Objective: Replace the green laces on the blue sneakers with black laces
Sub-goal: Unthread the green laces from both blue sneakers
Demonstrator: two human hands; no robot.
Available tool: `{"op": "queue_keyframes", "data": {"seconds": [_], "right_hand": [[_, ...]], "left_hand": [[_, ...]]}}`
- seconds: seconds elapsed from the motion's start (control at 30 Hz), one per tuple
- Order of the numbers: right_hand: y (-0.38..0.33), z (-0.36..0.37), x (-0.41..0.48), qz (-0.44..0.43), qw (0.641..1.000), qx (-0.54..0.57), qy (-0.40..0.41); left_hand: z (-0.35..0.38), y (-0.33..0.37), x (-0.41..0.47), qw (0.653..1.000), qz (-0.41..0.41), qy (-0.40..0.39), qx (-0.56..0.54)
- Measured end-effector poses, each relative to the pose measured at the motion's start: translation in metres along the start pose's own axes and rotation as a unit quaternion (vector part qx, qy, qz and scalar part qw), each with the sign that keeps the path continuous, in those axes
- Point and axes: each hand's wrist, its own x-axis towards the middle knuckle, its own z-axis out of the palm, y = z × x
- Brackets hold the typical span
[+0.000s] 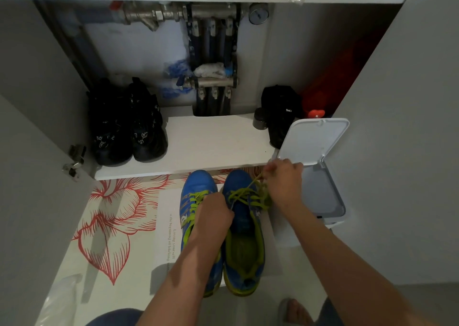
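Two blue sneakers stand side by side on a flowered mat, toes pointing away from me. The left sneaker (pixel 196 189) keeps its green laces threaded. The right sneaker (pixel 244 233) has a loosened green lace (pixel 244 195) across its upper eyelets. My right hand (pixel 283 179) pinches the end of that lace and holds it taut, up and to the right of the toe. My left hand (pixel 213 214) presses down between the two shoes, its fingers on the right sneaker's tongue edge. No black laces are visible.
A white shelf (pixel 213 139) just beyond the shoes holds a pair of black sneakers (pixel 126 127) on the left and a black bag (pixel 280 112) on the right. A white bin with its lid open (pixel 315 152) stands to the right. Pipes run behind.
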Motion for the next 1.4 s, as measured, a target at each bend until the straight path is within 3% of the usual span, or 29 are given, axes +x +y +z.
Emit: {"op": "queue_keyframes", "data": {"seconds": [0.13,0.3,0.67,0.8,0.93,1.0,1.07,1.27,1.4], "right_hand": [[-0.011,0.006,-0.012,-0.158,0.979,-0.049,-0.118],[-0.012,0.025,-0.030,-0.183,0.952,-0.118,-0.217],[-0.014,0.026,-0.033,-0.225,0.947,-0.151,-0.170],[-0.007,0.010,-0.016,-0.126,0.970,-0.197,-0.062],[-0.001,-0.001,-0.007,-0.012,0.993,-0.119,0.008],[-0.003,-0.001,-0.006,-0.015,0.997,-0.077,-0.001],[-0.007,0.002,-0.005,-0.075,0.993,-0.075,-0.050],[-0.013,0.024,-0.030,-0.218,0.946,-0.102,-0.215],[-0.011,0.030,-0.031,-0.230,0.943,-0.153,-0.186]], "left_hand": [[0.002,0.002,0.001,1.000,0.002,0.011,0.013],[0.002,0.004,0.001,0.999,-0.008,0.014,0.030],[0.002,0.005,0.000,1.000,-0.009,0.012,0.027],[0.001,0.003,0.000,1.000,-0.015,0.001,0.007],[0.001,0.003,0.000,1.000,-0.012,-0.001,0.000],[0.002,0.003,0.000,1.000,-0.003,-0.001,0.004],[0.003,0.002,0.001,1.000,0.001,0.001,0.006],[0.003,0.002,0.002,1.000,-0.001,-0.001,0.006],[0.004,0.001,0.004,1.000,-0.015,-0.003,0.013]]}}
